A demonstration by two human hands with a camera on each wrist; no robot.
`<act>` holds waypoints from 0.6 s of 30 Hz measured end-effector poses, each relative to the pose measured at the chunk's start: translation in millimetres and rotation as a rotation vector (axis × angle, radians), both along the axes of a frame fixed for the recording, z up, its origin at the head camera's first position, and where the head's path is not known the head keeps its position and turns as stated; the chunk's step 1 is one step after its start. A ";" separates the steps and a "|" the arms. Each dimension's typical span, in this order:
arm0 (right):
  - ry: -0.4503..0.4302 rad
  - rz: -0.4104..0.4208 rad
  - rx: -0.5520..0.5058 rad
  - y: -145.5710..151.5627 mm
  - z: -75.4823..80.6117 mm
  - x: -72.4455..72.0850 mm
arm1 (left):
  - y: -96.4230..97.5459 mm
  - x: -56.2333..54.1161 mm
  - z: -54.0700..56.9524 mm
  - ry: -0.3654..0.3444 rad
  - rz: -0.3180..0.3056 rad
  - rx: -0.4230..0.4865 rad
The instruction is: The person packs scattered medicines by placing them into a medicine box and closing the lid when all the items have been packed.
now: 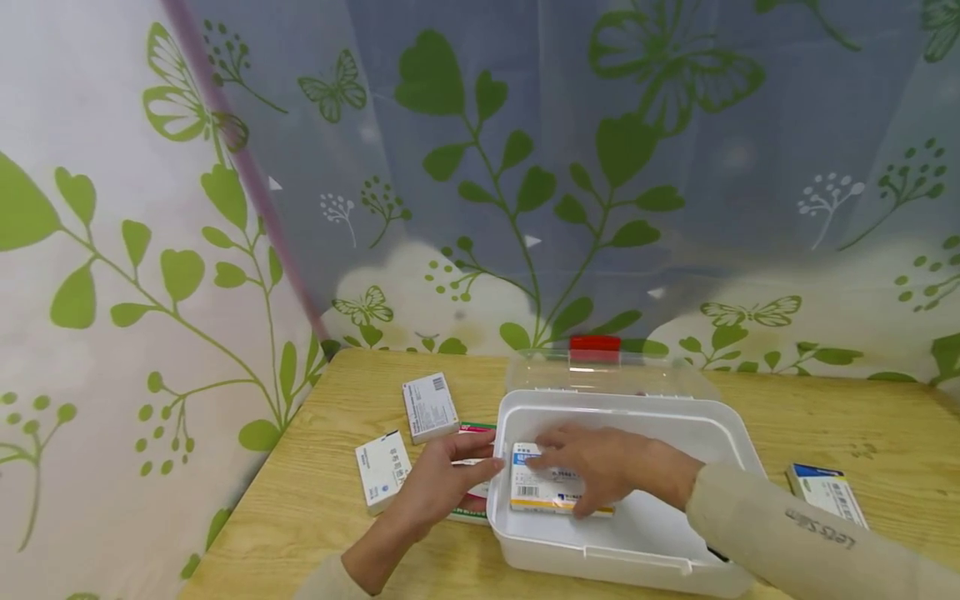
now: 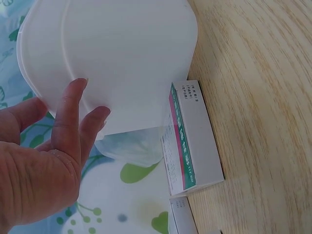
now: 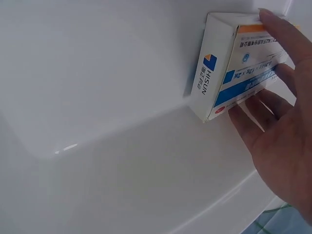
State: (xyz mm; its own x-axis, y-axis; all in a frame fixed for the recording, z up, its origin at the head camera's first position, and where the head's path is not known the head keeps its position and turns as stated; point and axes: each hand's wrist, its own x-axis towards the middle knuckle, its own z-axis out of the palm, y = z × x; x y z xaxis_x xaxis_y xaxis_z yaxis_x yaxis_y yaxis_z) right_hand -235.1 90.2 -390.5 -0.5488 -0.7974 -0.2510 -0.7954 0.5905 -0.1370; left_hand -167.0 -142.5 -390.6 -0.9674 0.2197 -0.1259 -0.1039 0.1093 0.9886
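Inside the white plastic storage box, my right hand holds a white medicine box with blue and orange bands. In the right wrist view, the thumb lies along the orange edge of this medicine box and the fingers along the opposite edge. My left hand is at the storage box's left end. Its slightly bent fingers touch the outside wall in the left wrist view, beside the white storage box. Partly behind that hand is a green-and-red-edged medicine box on the table.
Two white medicine boxes, one at the back and one nearer, lie left of the storage box. A blue-and-white medicine box lies to its right. The clear lid with a red latch is swung back toward the curtain.
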 end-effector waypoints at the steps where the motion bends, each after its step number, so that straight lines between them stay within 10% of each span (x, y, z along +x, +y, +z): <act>1: 0.005 -0.001 0.011 -0.6 0.1 0.2 | 0.2 0.2 -0.1 0.001 0.001 0.002; 18: 0.000 -0.013 0.019 -0.6 3.8 -1.8 | -0.8 0.0 -0.1 0.000 0.002 0.002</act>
State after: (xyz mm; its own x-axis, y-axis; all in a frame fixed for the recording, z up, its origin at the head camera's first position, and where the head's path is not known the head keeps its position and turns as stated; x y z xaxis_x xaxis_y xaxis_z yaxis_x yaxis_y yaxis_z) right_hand -236.9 89.6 -386.7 -0.5587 -0.7855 -0.2662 -0.7878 0.6030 -0.1255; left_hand -167.1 -143.2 -390.7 -0.9678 0.2182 -0.1253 -0.1040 0.1066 0.9888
